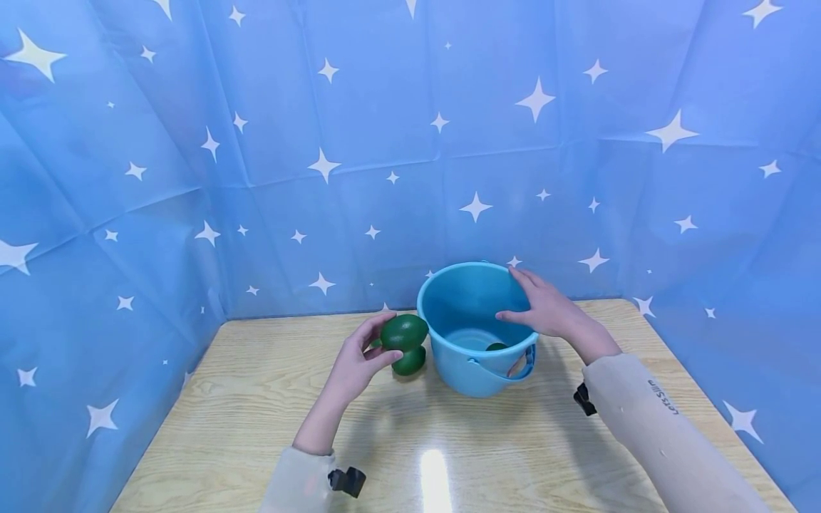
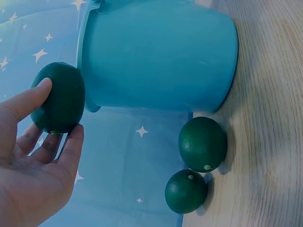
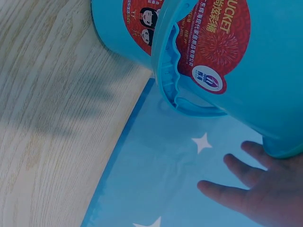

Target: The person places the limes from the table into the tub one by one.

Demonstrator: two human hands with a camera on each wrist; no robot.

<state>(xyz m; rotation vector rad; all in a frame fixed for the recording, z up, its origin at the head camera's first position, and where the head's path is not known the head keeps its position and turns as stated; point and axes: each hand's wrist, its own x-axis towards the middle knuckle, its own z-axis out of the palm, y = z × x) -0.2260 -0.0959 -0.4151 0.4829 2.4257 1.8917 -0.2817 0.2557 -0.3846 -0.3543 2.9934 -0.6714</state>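
My left hand (image 1: 359,360) pinches a dark green oval fruit (image 1: 404,333) between thumb and fingers, beside the left rim of a light blue bucket (image 1: 477,374). In the left wrist view the held fruit (image 2: 59,98) is level with the bucket's rim. Two more green fruits, a larger one (image 2: 202,144) and a smaller one (image 2: 186,191), lie on the table by the bucket. Part of another green fruit (image 1: 497,347) shows inside the bucket. My right hand (image 1: 545,306) is at the bucket's right rim, its fingers spread and fairly straight; the right wrist view shows it against the rim.
The bucket's handle (image 1: 529,362) hangs down on its near right side. A red label (image 3: 215,45) is on the bucket's wall. Beneath is a wood-grain table (image 1: 269,413). A blue star-patterned curtain (image 1: 385,107) hangs behind it and at both sides.
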